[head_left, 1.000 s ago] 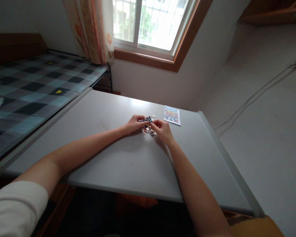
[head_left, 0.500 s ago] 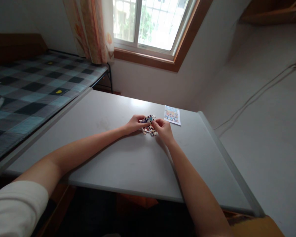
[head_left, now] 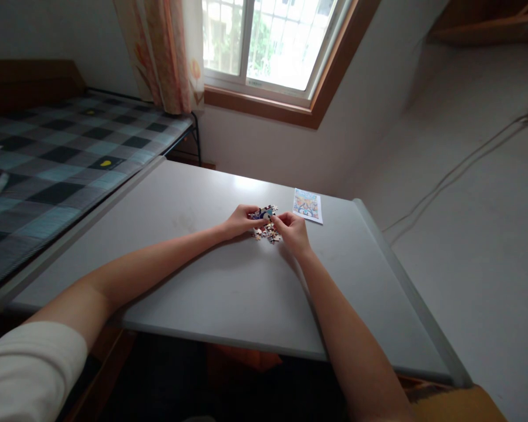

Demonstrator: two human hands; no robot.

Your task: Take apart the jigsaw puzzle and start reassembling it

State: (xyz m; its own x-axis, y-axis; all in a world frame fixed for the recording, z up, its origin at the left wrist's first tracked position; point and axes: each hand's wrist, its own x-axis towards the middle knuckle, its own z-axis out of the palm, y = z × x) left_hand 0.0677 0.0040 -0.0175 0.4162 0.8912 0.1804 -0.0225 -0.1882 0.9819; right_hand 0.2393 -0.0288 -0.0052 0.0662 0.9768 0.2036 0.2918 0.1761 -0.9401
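Since a second ago: puzzle section (head_left: 266,213) turned in the hands, white round patch now up; arms about same place. Near to far: grey table (head_left: 229,293), loose pieces (head_left: 269,234) heaped under the section. Left hand (head_left: 240,221) has it pinched, thumb on top. Right hand (head_left: 293,232) nipped closed on its right edge. Picture card (head_left: 307,205) flat beyond, then window (head_left: 277,50).

Puzzle pieces (head_left: 266,214) between left grip (head_left: 241,221) and right grip (head_left: 293,232), picture card (head_left: 307,205) nearby
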